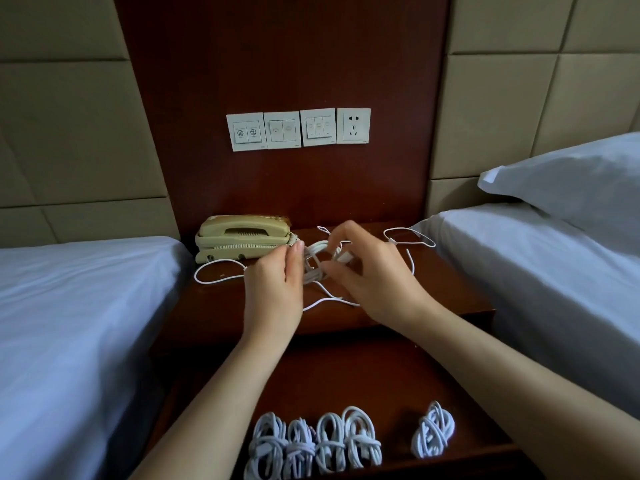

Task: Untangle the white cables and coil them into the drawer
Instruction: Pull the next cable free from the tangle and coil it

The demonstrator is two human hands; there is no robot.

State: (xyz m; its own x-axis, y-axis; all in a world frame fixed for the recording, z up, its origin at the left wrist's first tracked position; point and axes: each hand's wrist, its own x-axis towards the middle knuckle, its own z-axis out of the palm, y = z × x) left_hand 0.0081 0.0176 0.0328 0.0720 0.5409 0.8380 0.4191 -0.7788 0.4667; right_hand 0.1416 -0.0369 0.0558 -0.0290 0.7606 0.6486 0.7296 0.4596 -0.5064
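Mid-job, coiling step: five coiled cables (315, 441) already sit in the open drawer (391, 375), four touching in a row and one apart to the right. The half-wound white cable bundle (317, 263) is held just above the tabletop (443, 299), between both hands and near the phone (242, 237). L hand (273, 292): grip looks closed on the bundle's left side, thumb up against it, other fingers hidden behind. R hand (367, 271): fingers curled, grip pinching a strand w/ what looks like a plug end at the bundle's right. Loose loops (408, 229) trail over the tabletop on both sides, so prob. not fully untangled. Next move, imo: L as steady anchor, R feeds the slack round w/o snagging the loops, tucks the end, then the coil goes into the gap in the drawer row.
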